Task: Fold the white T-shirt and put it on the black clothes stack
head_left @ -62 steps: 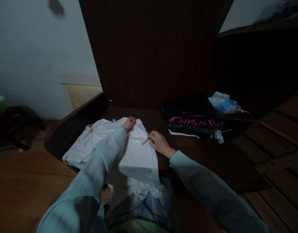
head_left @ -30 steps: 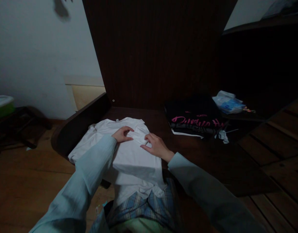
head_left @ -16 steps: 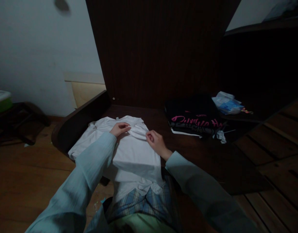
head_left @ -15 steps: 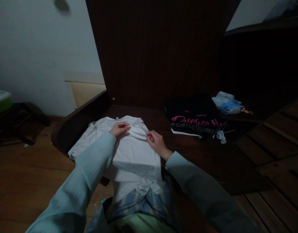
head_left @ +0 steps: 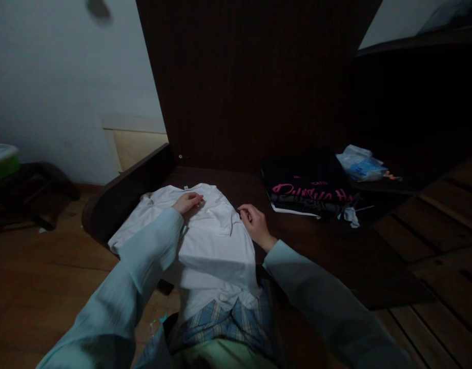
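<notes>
A white T-shirt (head_left: 216, 251) lies spread on the dark wooden bench, its lower end hanging over the front edge onto my lap. One sleeve is laid flat across its upper right part. Just above the shirt's upper middle is my left hand (head_left: 187, 203), fingers loosely bent with a small gap to the thumb and no cloth between them. My right hand (head_left: 255, 224) is beside the shirt's right edge. Its fingers are curled, thumb and forefinger slightly apart, and I see nothing in them.
To the right sits a folded stack of dark clothes (head_left: 308, 179) with pink lettering on top. Beyond it lies a white and blue plastic packet (head_left: 361, 164). A raised wooden side rail (head_left: 124, 189) bounds the bench at left. A green tub (head_left: 3, 163) rests on a stool at far left.
Both hands have let go of the pinched white sleeve, which now lies flat on the shirt. My right hand has moved slightly right; the left has barely shifted.
</notes>
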`<action>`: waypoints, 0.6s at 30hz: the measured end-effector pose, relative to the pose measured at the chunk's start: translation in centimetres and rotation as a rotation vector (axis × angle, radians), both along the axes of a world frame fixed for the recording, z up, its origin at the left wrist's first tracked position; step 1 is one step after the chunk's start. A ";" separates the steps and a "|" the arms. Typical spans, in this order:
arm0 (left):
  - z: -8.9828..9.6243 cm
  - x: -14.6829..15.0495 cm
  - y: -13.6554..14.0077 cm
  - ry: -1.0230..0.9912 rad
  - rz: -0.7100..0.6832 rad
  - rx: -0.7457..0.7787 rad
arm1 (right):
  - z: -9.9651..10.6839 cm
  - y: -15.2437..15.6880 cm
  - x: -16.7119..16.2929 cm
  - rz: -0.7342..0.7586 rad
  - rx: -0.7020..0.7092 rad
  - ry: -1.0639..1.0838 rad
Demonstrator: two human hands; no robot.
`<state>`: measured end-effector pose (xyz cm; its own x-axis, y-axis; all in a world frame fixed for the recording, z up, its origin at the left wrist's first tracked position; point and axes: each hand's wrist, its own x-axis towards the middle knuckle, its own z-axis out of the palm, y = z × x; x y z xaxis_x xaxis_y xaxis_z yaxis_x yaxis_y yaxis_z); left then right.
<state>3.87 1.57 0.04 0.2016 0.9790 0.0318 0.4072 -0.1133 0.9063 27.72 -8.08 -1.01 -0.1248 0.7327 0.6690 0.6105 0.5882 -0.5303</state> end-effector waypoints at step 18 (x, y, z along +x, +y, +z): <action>-0.4 4.9 5.4 0.339 -0.013 0.073 | -1.1 1.6 1.6 0.017 -0.256 -0.147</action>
<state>8.82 6.94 -0.37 0.2248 0.9739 0.0307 0.6820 -0.1797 0.7090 29.28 -6.49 -2.07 -0.2209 0.8722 0.4364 0.6829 0.4578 -0.5692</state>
